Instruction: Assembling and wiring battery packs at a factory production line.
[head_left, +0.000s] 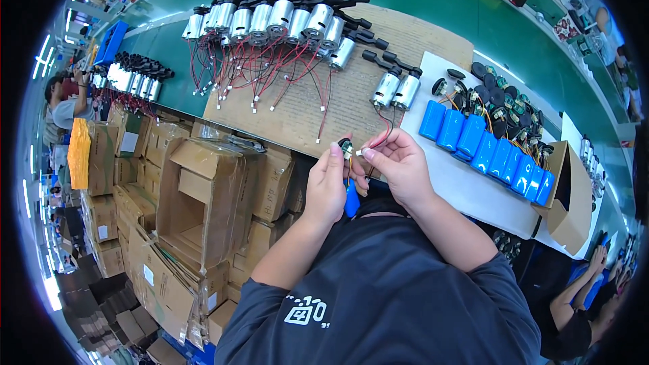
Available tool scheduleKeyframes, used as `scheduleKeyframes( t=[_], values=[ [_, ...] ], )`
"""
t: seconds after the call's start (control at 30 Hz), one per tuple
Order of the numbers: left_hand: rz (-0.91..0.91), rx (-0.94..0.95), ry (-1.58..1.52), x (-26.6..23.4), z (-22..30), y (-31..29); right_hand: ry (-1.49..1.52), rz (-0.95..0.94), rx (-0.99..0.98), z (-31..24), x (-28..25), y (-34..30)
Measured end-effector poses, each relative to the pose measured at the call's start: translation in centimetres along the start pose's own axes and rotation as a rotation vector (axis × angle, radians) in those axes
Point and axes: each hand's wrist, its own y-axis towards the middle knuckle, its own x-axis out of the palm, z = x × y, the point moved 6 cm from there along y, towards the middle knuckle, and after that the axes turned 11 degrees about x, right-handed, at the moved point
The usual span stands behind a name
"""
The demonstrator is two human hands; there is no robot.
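Observation:
My left hand (326, 186) pinches a small round circuit board (347, 149) with a black rim, in front of my chest. A blue battery pack (351, 200) hangs below it, beside my fingers. Close to the board, my right hand (403, 165) grips a white plug (361, 153) on red and black wires. Those wires (389, 128) run up toward two silver motors (387, 88) with black arms, lying at the cardboard's edge. Whether the plug is seated in the board cannot be made out.
Many silver motors (280, 17) with trailing wires lie on a cardboard sheet (270, 118). Blue battery packs (483, 152) with round boards rest on a white sheet (439, 169), beside an open carton (568, 209). Cardboard boxes (236, 182) are stacked at left. Other people work at both sides.

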Motion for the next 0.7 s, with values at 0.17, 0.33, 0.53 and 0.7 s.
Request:
scheduleKeyframes(
  t=[0.17, 0.33, 0.53, 0.7],
  values=[
    [0.019, 0.129, 0.095, 0.79, 0.36, 0.0, 0.045, 0.022, 0.037, 0.0, 0.55, -0.11],
    [0.038, 0.204, 0.186, 0.76, 0.59, 0.25, 0.066, -0.031, 0.05, 0.25, 0.41, 0.33],
    [0.078, 0.266, 0.32, 0.21, 0.26, 0.36, 0.036, 0.025, 0.032, 0.31, 0.41, 0.69],
    [0.109, 0.398, 0.483, 0.24, 0.45, 0.57, 0.091, 0.1, 0.033, 0.65, 0.87, 0.59]
  ],
)
